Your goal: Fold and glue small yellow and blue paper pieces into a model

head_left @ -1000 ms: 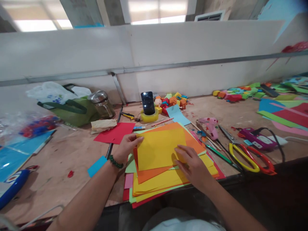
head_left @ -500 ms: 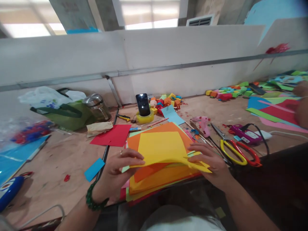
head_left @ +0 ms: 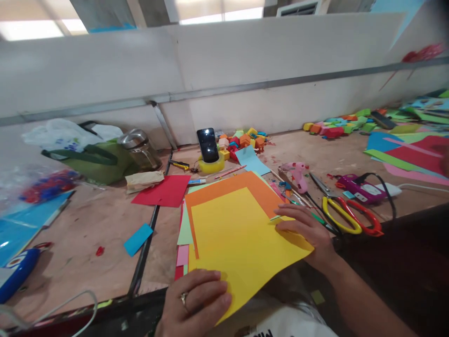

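A yellow sheet [head_left: 238, 238] lies turned over a stack with an orange sheet [head_left: 242, 181] on top, its near edge reaching past the table edge. My left hand [head_left: 199, 302], with a ring on one finger, grips the sheet's near left corner, fingers on top and thumb hidden. At the sheet's right side my right hand [head_left: 308, 231] holds the edge, fingers over it and the thumb out of sight. Green and pink sheets stick out on the stack's left side.
Right of the stack lie scissors [head_left: 340, 215], a pink glue gun [head_left: 298, 175] and a purple device [head_left: 365, 189]. Behind it stand a phone [head_left: 208, 145] in a yellow tape roll and small foam blocks [head_left: 245, 140]. A red sheet [head_left: 168, 191] lies left.
The yellow sheet, bent up at its near edge before, now lies flatter, turned and nearer to me. My left hand has moved down toward me with its corner; my right hand has stayed at the right side.
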Demonstrator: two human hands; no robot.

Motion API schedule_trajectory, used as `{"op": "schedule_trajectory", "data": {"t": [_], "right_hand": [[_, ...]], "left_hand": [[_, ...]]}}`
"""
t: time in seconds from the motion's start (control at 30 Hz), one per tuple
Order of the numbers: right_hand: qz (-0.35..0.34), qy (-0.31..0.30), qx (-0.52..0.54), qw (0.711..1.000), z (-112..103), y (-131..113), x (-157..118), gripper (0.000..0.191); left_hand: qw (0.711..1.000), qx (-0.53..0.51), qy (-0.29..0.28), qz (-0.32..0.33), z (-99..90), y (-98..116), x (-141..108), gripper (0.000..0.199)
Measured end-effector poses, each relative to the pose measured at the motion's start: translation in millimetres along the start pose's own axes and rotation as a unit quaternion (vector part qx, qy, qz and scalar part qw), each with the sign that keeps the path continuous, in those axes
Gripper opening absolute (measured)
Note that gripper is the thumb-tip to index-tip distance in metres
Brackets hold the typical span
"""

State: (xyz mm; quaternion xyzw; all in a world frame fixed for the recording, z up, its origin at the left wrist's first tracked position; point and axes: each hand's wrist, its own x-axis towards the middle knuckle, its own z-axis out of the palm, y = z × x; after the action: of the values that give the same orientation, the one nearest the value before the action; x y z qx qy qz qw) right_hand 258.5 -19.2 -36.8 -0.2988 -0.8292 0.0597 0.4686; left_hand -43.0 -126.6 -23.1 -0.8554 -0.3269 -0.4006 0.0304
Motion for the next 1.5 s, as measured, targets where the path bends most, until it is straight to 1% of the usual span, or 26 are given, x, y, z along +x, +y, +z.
{"op": "schedule_trajectory", "data": {"t": [0.1, 0.2, 0.23, 0.27, 0.33, 0.37, 0.43, 0.5, 0.57, 0.63, 0.67, 0.7, 0.77, 0.8, 0.83, 0.87, 0.93, 0.97, 1.0, 1.03, 1.17, 1.27, 1.33, 1.4, 1.47, 1.5], "right_hand": [[0.023, -0.028, 0.032, 0.999, -3.4, 3.1, -8.6, 0.018], [0.039, -0.038, 0.044, 0.998, -8.7, 1.8, -9.7, 0.015], [0.045, -0.035, 0.049, 0.997, -10.0, 0.4, -8.3, 0.016], [0.053, -0.034, 0.056, 0.996, -10.7, -1.4, -6.2, 0.018], [0.071, -0.038, 0.075, 0.994, -9.4, -5.3, -0.4, 0.023], [0.083, -0.041, 0.083, 0.992, -7.2, -6.8, 2.8, 0.027], [0.118, -0.043, 0.084, 0.989, 0.4, -7.5, 8.9, 0.033], [0.157, -0.013, 0.052, 0.986, 10.5, -4.3, 13.9, 0.046], [0.171, 0.038, -0.015, 0.984, 19.8, 0.1, 17.8, 0.058], [0.156, 0.08, -0.088, 0.981, 25.9, 1.1, 21.1, 0.053], [0.134, 0.085, -0.113, 0.981, 27.8, -0.7, 22.6, 0.045], [0.105, 0.072, -0.126, 0.984, 29.3, -3.9, 24.0, 0.035], [0.027, 0.002, -0.117, 0.993, 32.9, -12.8, 25.6, 0.02], [-0.012, -0.046, -0.102, 0.994, 35.5, -17.0, 25.3, 0.017], [-0.041, -0.088, -0.09, 0.991, 38.6, -20.2, 24.1, 0.016], [-0.058, -0.121, -0.084, 0.987, 42.0, -22.1, 21.7, 0.014], [-0.064, -0.156, -0.092, 0.981, 47.7, -21.7, 14.2, 0.01], [-0.057, -0.162, -0.102, 0.98, 49.1, -20.0, 9.5, 0.01], [-0.046, -0.163, -0.113, 0.979, 49.0, -17.9, 4.6, 0.011], [-0.035, -0.16, -0.124, 0.979, 47.4, -16.0, -0.1, 0.012], [-0.001, -0.133, -0.144, 0.981, 30.0, -12.9, -14.8, 0.014], [0.039, -0.127, -0.131, 0.982, 11.5, -8.2, -23.9, 0.015], [0.081, -0.121, -0.133, 0.98, -2.3, 1.3, -30.0, 0.015], [0.133, -0.09, -0.174, 0.972, -15.9, 15.3, -34.6, 0.015], [0.185, -0.054, -0.25, 0.949, -26.4, 29.5, -35.7, 0.015], [0.205, -0.049, -0.293, 0.933, -29.6, 35.1, -34.9, 0.015]], "left_hand": [[1.0, -0.021, 0.006, -0.01, 9.0, -0.8, -0.6, 0.025], [1.0, -0.023, 0.002, 0.0, 12.2, -9.6, 4.6, 0.027], [1.0, -0.014, 0.007, -0.013, 12.7, -13.1, 6.0, 0.031], [0.999, -0.002, 0.014, -0.036, 13.2, -16.7, 6.8, 0.033], [0.994, 0.005, 0.021, -0.11, 13.7, -23.8, 6.7, 0.031], [0.989, -0.002, 0.013, -0.146, 13.9, -27.6, 6.2, 0.028], [0.977, -0.033, -0.03, -0.207, 14.3, -35.8, 6.1, 0.024], [0.961, -0.056, -0.073, -0.261, 16.2, -44.8, 9.2, 0.028], [0.939, -0.033, -0.046, -0.34, 19.8, -53.0, 16.0, 0.038], [0.928, -0.014, -0.037, -0.371, 23.8, -58.3, 24.5, 0.05], [0.928, 0.009, -0.026, -0.372, 25.4, -59.2, 28.3, 0.057], [0.93, 0.042, -0.012, -0.365, 26.8, -58.9, 31.5, 0.064], [0.933, 0.133, 0.011, -0.334, 29.0, -54.6, 35.3, 0.074], [0.934, 0.174, 0.004, -0.311, 30.3, -51.1, 35.7, 0.075], [0.937, 0.203, -0.022, -0.284, 31.9, -47.0, 35.2, 0.072], [0.941, 0.216, -0.065, -0.252, 33.7, -42.9, 33.7, 0.067], [0.946, 0.212, -0.166, -0.179, 37.2, -36.2, 28.2, 0.056], [0.946, 0.21, -0.202, -0.142, 38.1, -34.3, 24.1, 0.052], [0.944, 0.216, -0.221, -0.116, 37.8, -33.5, 19.2, 0.051], [0.942, 0.231, -0.223, -0.101, 36.0, -33.9, 13.7, 0.051], [0.934, 0.282, -0.206, -0.08, 14.2, -42.7, -11.3, 0.052], [0.919, 0.291, -0.251, -0.087, -5.9, -51.3, -21.9, 0.05], [0.919, 0.277, -0.261, -0.102, -13.6, -56.0, -18.0, 0.044], [0.921, 0.244, -0.277, -0.124, -14.1, -61.0, -3.0, 0.039], [0.929, 0.219, -0.262, -0.142, -6.4, -69.1, 21.6, 0.04], [0.935, 0.206, -0.248, -0.148, 0.4, -74.8, 36.3, 0.044]]}}
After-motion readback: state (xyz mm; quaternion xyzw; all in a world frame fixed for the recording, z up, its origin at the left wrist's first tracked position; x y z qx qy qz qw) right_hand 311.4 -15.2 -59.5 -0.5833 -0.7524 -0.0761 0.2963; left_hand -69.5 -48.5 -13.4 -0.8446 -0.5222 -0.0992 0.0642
